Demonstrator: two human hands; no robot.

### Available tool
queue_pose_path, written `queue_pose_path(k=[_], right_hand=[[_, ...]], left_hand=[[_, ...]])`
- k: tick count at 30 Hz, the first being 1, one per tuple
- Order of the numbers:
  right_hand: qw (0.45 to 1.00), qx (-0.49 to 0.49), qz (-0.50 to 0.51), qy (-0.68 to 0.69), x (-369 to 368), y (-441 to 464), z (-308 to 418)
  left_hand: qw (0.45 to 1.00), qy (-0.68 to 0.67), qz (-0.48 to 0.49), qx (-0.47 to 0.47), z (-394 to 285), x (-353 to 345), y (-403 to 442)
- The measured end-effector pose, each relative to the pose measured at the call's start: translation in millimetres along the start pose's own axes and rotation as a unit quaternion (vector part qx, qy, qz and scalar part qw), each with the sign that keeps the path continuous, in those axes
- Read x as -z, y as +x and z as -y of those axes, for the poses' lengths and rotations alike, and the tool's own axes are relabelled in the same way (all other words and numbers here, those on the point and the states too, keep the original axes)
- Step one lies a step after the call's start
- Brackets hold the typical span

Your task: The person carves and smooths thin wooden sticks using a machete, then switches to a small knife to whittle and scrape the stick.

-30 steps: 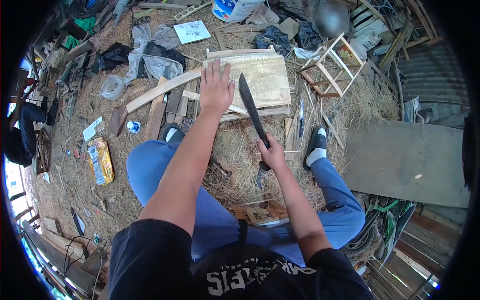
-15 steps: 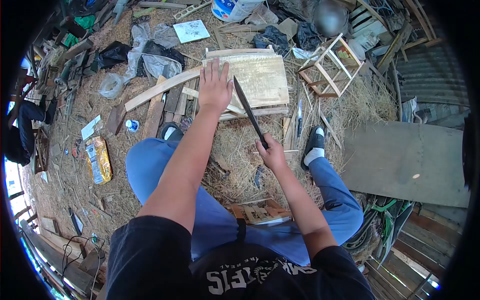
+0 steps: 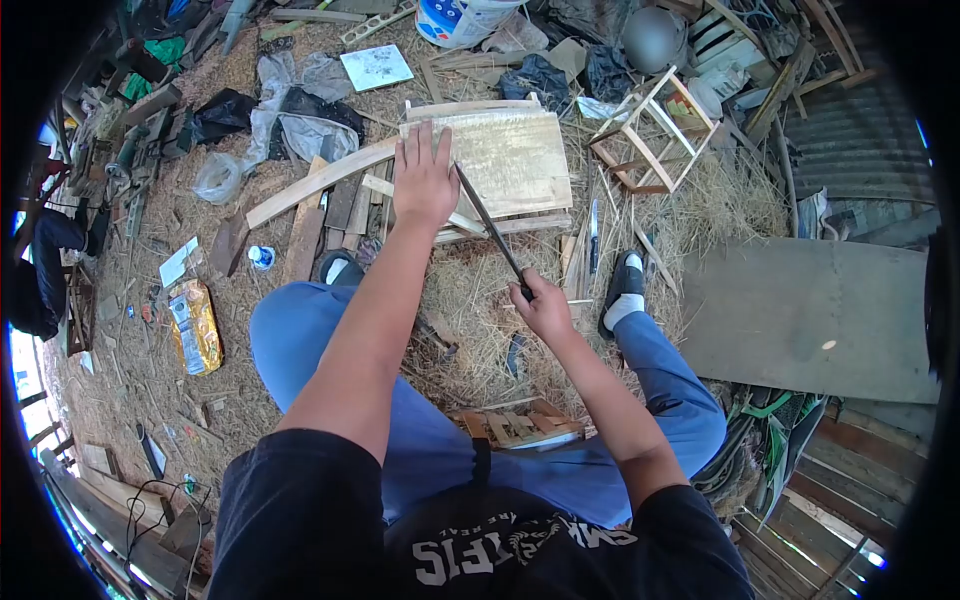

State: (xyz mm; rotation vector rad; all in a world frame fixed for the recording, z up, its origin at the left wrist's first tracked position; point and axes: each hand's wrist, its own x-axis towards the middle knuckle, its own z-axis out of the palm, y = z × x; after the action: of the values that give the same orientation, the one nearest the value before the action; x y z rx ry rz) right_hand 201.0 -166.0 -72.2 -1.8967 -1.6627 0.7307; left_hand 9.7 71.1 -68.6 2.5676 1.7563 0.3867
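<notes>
My left hand (image 3: 424, 187) lies palm down with fingers stretched out, over the near left side of a pale wooden board (image 3: 520, 160) and the end of a long wooden strip (image 3: 320, 182). What lies under the palm is hidden. Closed round its handle, my right hand (image 3: 546, 308) holds a long dark machete (image 3: 488, 220). The blade slants up and left, and its tip is close beside my left wrist, over the board's near left part. The board rests on a low wooden support (image 3: 530, 223).
A small wooden frame (image 3: 655, 135) stands right of the board. A knife (image 3: 595, 235) lies on the straw near my right foot. Left are a bottle (image 3: 262, 257) and a gold packet (image 3: 195, 327). A large flat sheet (image 3: 810, 320) lies at right.
The machete's blade has turned and now appears narrower, its tip a little lower and further left. My left hand stays flat in place. The whole view has shifted slightly.
</notes>
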Motion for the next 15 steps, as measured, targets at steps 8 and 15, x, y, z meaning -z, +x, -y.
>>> queue_pose_path(k=[8,15], right_hand=[[0.999,-0.040,-0.005,0.024,-5.6,-3.4,5.6],[0.994,-0.092,-0.032,0.051,-2.5,-5.0,17.0]], left_hand=[[1.000,0.003,0.010,-0.003,0.4,3.0,-0.5],[1.000,-0.026,-0.016,-0.006,0.8,0.1,-0.4]])
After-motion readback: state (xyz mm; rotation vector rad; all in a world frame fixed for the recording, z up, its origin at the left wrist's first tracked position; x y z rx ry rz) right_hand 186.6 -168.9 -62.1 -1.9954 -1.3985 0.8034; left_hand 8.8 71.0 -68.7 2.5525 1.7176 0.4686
